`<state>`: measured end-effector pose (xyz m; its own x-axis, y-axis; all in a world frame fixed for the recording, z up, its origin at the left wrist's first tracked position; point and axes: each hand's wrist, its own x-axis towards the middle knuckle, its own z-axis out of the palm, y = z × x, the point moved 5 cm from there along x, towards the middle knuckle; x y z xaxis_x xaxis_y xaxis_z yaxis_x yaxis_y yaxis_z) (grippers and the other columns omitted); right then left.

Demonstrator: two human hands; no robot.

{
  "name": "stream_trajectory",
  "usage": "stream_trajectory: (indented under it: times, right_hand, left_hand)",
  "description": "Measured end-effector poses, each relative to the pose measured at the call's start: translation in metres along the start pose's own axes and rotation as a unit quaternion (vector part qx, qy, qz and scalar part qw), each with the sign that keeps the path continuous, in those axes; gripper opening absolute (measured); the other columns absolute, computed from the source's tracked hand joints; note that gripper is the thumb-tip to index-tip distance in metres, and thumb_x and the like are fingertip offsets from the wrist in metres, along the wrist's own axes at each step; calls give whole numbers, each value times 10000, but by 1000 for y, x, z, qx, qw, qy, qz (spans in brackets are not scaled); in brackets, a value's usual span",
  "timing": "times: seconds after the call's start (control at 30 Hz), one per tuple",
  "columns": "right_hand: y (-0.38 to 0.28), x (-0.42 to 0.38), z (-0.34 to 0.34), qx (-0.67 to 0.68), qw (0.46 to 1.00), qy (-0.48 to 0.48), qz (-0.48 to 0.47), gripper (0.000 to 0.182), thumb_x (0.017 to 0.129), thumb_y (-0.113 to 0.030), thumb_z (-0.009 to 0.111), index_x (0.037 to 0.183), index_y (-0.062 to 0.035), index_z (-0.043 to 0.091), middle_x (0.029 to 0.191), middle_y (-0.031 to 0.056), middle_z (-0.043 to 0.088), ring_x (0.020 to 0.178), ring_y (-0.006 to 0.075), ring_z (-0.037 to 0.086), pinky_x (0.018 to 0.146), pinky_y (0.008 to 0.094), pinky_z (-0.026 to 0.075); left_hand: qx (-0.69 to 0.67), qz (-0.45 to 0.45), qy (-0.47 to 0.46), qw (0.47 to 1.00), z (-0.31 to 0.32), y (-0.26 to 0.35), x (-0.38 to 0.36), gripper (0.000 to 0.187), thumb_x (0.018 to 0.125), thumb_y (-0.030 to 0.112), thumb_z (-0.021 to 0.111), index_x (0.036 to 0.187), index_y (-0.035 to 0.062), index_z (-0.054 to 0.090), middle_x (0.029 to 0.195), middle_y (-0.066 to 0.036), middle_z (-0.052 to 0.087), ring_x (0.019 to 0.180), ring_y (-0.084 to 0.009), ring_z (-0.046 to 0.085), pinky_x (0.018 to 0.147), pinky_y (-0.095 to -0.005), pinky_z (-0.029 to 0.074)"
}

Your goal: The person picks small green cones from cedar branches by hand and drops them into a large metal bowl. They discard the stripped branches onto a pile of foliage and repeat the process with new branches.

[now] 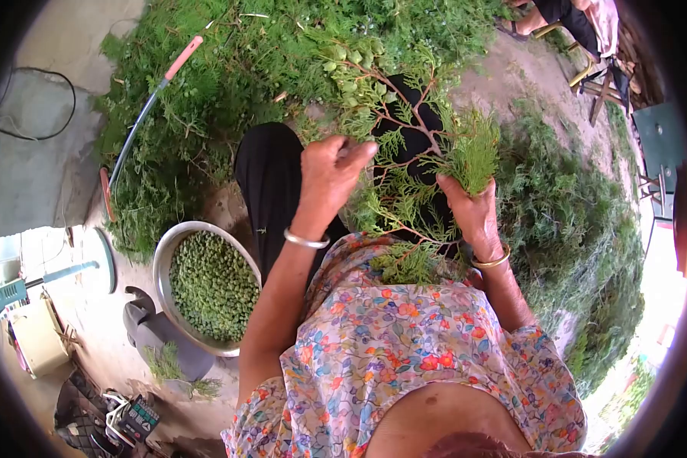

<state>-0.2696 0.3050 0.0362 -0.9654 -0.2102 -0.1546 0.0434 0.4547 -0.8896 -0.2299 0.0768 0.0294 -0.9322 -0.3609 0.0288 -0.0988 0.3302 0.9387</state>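
Note:
A green branch with flat, feathery leaves and pale green cones lies across my lap. My right hand grips its leafy stem end, a bushy green sprig rising beside the fingers. To the left of the branch, my left hand is raised over my knee with its fingers curled together and the thumb pointing right; what it holds, if anything, is too small to make out. A metal basin full of small green cones stands on the ground left of my knee.
Cut greenery is heaped in front, and another pile lies at the right. A curved saw with a pink handle rests at the upper left. Another person sits at the upper right. A grey jug lies beside the basin.

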Motion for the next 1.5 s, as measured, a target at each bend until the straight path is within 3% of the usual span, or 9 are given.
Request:
stream_trajectory:
  times: [0.13,0.3,0.37,0.5,0.6,0.83,1.07,1.37,1.5]
  right_hand:
    - [8,2,-2,3,999,28,-26,142,806,-106,646,867,21,620,735,52,643,657,118,535,642,299,453]
    - [-3,6,-4,15,1000,11,-18,144,803,-103,644,873,20,616,728,47,638,652,118,526,633,301,448]
    - [1,8,-4,7,1000,7,-7,148,802,-99,641,879,24,610,717,36,627,659,123,525,645,306,451]
    - [1,9,-4,111,993,6,33,64,812,-75,622,797,-21,592,601,-15,520,534,84,439,501,267,370]
    - [-6,9,-6,176,982,29,62,76,820,-76,612,762,-46,573,574,-32,480,487,69,390,446,251,302]
    - [4,19,-4,244,957,76,134,76,816,-98,613,757,-70,576,587,-19,496,493,78,416,453,244,314]
    - [6,20,2,241,961,94,95,72,808,-90,632,761,-79,579,604,-31,510,506,74,426,468,239,324]
    - [5,17,4,199,972,121,14,61,818,-93,621,822,-35,602,664,-8,559,571,91,464,530,249,372]
    - [0,13,6,100,984,143,-34,120,818,-100,610,856,13,600,695,29,593,624,127,499,588,295,416]
  left_hand:
    - [-191,-97,14,977,23,2,8,349,765,97,715,546,69,444,540,58,398,486,-29,338,418,-232,285]
    - [-188,-62,-27,980,23,-13,18,384,746,-20,688,570,100,369,579,32,445,486,-41,421,411,-232,384]
    - [-95,-8,27,995,6,-11,24,274,763,-7,676,603,71,468,586,6,501,476,-68,472,405,-235,398]
    - [-348,-172,150,909,-36,-43,15,59,831,25,596,849,-28,616,724,-95,620,596,-150,580,454,-257,452]
    - [-404,-175,94,893,-47,-28,-12,73,823,16,570,834,-46,606,737,-115,625,596,-146,590,462,-249,483]
    - [-259,-143,-229,927,-7,6,-81,256,758,-15,602,1005,-81,601,855,-75,636,707,-104,595,627,-226,493]
    - [-382,-103,-191,898,5,28,-80,346,766,-16,672,1079,-107,555,956,-77,620,854,-101,585,777,-242,480]
    - [-216,-100,-254,938,10,34,-79,397,754,-23,649,1111,-98,494,751,-67,602,625,-83,529,507,-240,406]
    - [-404,-152,-239,870,13,43,-79,382,800,16,632,1131,-102,480,740,-107,606,560,-122,555,482,-248,442]
